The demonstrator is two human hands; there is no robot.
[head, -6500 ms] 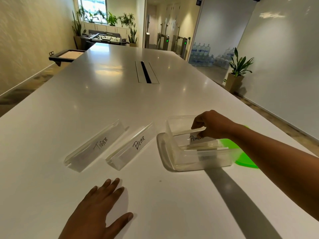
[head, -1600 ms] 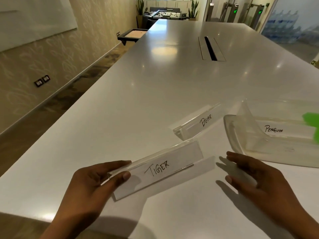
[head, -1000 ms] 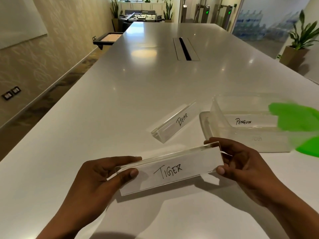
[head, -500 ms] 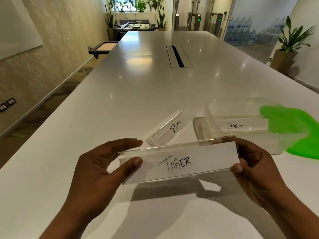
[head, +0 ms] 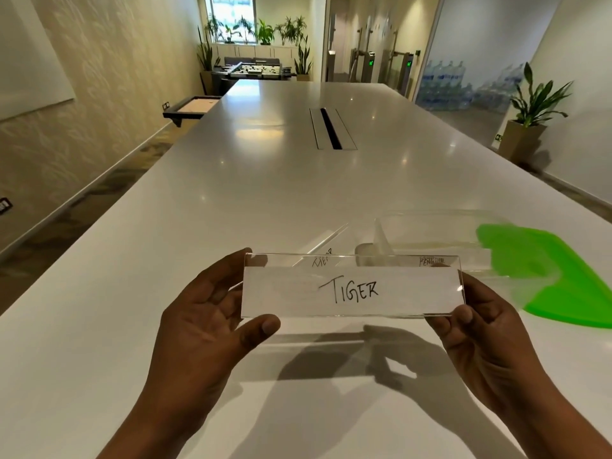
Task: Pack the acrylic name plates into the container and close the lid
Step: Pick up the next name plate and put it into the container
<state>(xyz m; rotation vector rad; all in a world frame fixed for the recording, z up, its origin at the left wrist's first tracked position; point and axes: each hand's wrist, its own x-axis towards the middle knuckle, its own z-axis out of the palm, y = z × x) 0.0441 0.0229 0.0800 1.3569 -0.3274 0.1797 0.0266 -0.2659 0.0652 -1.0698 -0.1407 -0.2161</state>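
With my left hand (head: 212,319) and right hand (head: 480,329) pinching the ends of the clear acrylic TIGER name plate (head: 351,286) at six o'clock, I should carry it level to the clear plastic container (head: 430,231) at two o'clock.

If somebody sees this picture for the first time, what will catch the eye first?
First comes the TIGER name plate, held above the table in the lower middle, with the left hand and the right hand each gripping one end. Next is the bright green lid at the right edge, by the clear container on the long white table.
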